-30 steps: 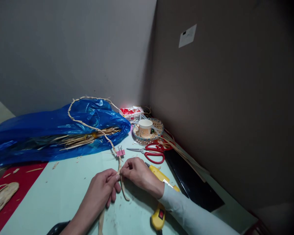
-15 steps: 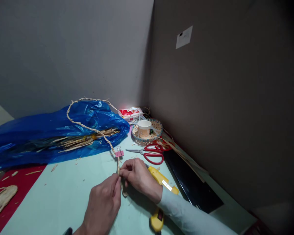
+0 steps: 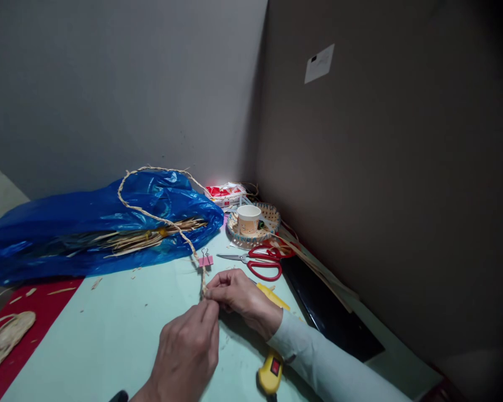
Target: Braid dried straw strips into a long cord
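Note:
My left hand (image 3: 188, 349) and my right hand (image 3: 240, 297) meet at the near end of a braided straw cord (image 3: 159, 219), both pinching it with closed fingers. The cord runs up from my fingers past a pink binder clip (image 3: 205, 260) clamped on it, then loops over a blue plastic bag (image 3: 88, 226). Loose straw strips (image 3: 151, 237) stick out of the bag. The cord's end below my fingers is hidden by my hands.
Red-handled scissors (image 3: 262, 261) lie right of the clip. A yellow glue gun (image 3: 272, 365) sits under my right wrist. A paper cup (image 3: 248, 218) stands in a small woven basket (image 3: 270, 214) near the corner. Woven straw (image 3: 2, 340) lies on a red mat at far left.
My left hand has turned over and risen, covering the loose strand ends that hung below. My right hand stays pinched at the cord.

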Tool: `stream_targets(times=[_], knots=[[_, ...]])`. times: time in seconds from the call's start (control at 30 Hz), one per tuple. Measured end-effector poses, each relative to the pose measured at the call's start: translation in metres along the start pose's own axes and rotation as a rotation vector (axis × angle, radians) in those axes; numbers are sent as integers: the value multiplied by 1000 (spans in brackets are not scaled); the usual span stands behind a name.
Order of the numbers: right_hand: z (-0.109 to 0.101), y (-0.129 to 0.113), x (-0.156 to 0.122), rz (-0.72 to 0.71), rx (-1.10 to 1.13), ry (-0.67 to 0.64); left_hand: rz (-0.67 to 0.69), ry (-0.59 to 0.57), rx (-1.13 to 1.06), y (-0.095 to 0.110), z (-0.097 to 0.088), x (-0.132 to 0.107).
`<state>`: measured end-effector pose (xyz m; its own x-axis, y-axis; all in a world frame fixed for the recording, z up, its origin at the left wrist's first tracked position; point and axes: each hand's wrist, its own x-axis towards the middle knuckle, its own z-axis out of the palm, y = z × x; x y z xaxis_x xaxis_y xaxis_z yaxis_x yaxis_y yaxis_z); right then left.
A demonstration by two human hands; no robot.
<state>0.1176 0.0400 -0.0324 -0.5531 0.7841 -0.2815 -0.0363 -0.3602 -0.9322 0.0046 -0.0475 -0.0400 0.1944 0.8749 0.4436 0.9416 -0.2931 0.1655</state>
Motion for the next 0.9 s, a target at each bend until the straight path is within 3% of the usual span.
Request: stream_targets(times=[0.07, 0.17, 0.23, 0.33, 0.47, 0.67, 0.9], knots=[[-1, 0, 0, 3, 11, 3, -159, -19, -181, -5, -9, 7], [-1, -2, -1, 6, 29, -28, -521, 18, -435, -20, -19, 21], [-1, -3, -2, 13, 39, -47, -668, -131, -794, -29, -19, 30], [-2, -3, -3, 27, 51, -55, -740, -333, -1229, -38, -10, 36], [-6, -1, -2, -9, -58, -70, -779, -380, -1263, -39, -5, 38], [-9, -3, -3, -142, -495, -16, -755, -484, -1271, -42, -9, 40], [-4, -9, -18, -217, -911, 83, -727, -409, -1103, -45, 5, 32]])
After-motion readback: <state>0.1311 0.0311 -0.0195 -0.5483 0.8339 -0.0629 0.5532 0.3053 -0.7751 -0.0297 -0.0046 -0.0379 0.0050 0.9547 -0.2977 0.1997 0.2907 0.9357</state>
